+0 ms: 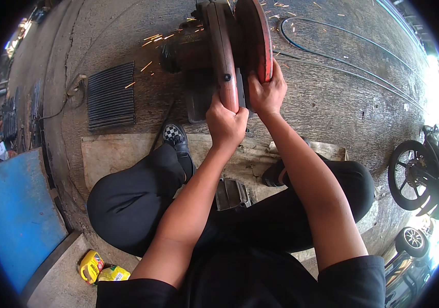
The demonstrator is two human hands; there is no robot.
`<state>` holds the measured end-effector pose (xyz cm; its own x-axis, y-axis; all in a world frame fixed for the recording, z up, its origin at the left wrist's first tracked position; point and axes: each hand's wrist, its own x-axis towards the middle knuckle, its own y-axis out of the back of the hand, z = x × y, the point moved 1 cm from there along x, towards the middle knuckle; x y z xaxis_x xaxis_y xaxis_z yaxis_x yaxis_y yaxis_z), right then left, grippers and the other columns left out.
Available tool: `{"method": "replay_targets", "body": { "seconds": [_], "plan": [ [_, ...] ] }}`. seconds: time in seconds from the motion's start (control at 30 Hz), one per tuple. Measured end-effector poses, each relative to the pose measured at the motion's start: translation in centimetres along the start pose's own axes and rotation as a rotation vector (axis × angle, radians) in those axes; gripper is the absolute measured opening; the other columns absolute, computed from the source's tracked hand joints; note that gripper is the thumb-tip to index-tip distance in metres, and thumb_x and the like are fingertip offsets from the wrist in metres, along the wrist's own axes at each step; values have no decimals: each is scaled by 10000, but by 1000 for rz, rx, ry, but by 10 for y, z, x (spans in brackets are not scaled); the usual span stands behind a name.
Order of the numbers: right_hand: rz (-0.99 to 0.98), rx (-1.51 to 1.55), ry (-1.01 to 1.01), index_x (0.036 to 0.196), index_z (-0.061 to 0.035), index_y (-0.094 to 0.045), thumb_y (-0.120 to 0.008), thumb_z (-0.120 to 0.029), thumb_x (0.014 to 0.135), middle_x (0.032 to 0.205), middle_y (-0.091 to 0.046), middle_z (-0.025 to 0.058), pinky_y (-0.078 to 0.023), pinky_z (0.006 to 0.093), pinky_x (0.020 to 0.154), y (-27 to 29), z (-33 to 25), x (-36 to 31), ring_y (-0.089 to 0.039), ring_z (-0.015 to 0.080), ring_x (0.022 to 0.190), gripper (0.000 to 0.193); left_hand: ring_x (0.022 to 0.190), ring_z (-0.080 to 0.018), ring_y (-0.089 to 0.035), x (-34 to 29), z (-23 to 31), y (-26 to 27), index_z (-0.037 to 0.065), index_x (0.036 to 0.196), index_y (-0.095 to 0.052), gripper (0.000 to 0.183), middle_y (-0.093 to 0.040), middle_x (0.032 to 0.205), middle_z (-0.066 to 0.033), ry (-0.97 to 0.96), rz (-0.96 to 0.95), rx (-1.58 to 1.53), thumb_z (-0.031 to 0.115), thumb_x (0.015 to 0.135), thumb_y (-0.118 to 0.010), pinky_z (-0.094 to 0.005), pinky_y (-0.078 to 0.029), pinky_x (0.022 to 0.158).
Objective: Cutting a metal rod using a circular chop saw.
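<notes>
A chop saw (199,49) stands on the floor ahead of me, throwing orange sparks to both sides. My left hand (226,126) is wrapped round the near end of its long reddish-brown handle (222,56). Just to the right, my right hand (268,93) grips the lower edge of the round red blade guard (266,49). The cutting point and any workpiece are hidden behind the saw. Left of the saw lies a neat row of dark metal rods (110,97), side by side on the floor.
A pale cloth (111,154) lies under my feet. Long thin rods or tubing (342,66) bend across the floor at right. Further right are a motorcycle wheel (408,174) and a car (406,274). At left are a blue panel (19,215), a yellow jug (91,266) and a yellow bag (114,273).
</notes>
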<state>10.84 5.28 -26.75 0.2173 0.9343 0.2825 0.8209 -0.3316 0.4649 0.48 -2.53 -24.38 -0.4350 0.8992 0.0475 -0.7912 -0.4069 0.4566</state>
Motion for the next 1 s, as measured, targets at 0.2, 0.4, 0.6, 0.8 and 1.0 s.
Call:
{"method": "replay_targets", "body": {
  "seconds": [0.2, 0.4, 0.6, 0.8, 1.0],
  "plan": [
    [8, 8, 3, 1249, 5, -555, -668, -185, 724, 1100, -653, 225, -507, 442, 882, 0, -1, -1, -639, 397, 1011, 569, 888, -436, -667, 0, 1, 1, -71, 1175, -549, 524, -666, 927, -276, 9, -11, -31, 42, 677, -667, -454, -536, 791],
    [11, -7, 2, 1253, -7, -555, -677, -190, 718, 1093, -654, 220, -508, 443, 879, 0, 3, -1, -638, 401, 1005, 578, 901, -436, -665, 0, -2, -1, -59, 1153, -556, 495, -668, 933, -268, -20, -3, -33, 34, 679, -664, -457, -534, 798],
    [-10, -13, -5, 1264, -20, -550, -673, -197, 718, 1121, -647, 208, -504, 440, 889, 1, 1, 0, -629, 391, 1026, 587, 915, -440, -661, 0, -2, -1, -54, 1135, -557, 476, -666, 940, -268, -6, -9, -30, 28, 678, -664, -456, -533, 797],
    [4, -21, -14, 1258, -18, -553, -662, -199, 725, 1122, -645, 205, -503, 438, 890, 0, 2, -1, -627, 388, 1029, 573, 908, -441, -660, 0, 0, 0, -52, 1125, -556, 465, -664, 936, -266, -13, -18, -40, 26, 679, -664, -457, -531, 800],
    [9, -9, 18, 1258, -15, -552, -659, -198, 729, 1113, -645, 206, -504, 441, 881, 1, 0, -2, -625, 392, 1023, 569, 897, -444, -660, -1, 1, 0, -53, 1114, -557, 454, -665, 925, -265, -3, -2, -34, 25, 679, -660, -459, -530, 796]
  ]
}}
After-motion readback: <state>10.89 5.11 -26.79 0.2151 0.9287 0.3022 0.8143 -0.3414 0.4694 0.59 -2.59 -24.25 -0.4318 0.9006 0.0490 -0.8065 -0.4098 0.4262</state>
